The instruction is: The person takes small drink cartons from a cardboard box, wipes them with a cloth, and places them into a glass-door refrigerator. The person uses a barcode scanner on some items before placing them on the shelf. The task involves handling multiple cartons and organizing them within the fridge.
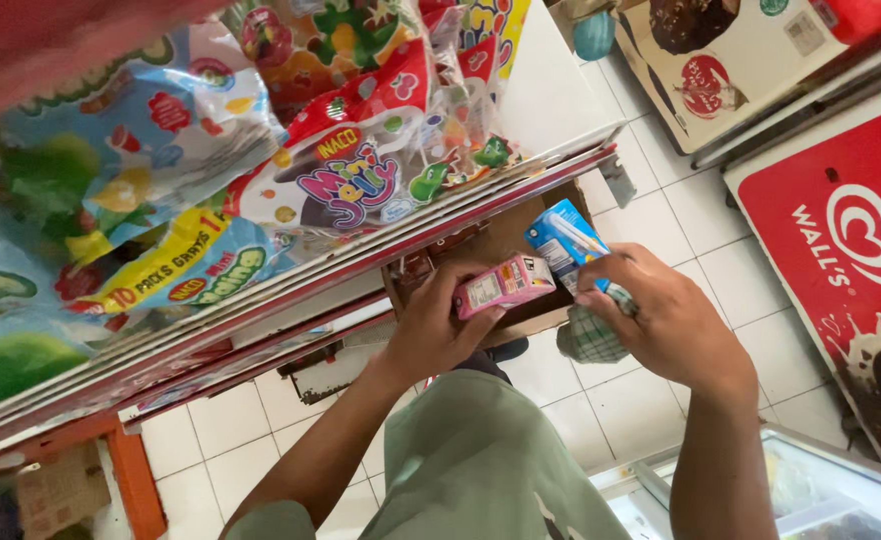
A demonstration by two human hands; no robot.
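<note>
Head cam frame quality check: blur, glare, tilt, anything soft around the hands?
Head view: even daylight, no hard shadows; left hand with the pink carton and right hand with the blue carton are fairly sharp; red sleeve at top left is a close, unfocused blur; snack bags show slight sheen; freezer lid reflects light; the frame is strongly tilted.

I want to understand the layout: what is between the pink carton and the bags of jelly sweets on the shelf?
In the head view, the shelf's front edge and part of a brown cardboard box lie between the pink carton and the jelly bags.
</note>
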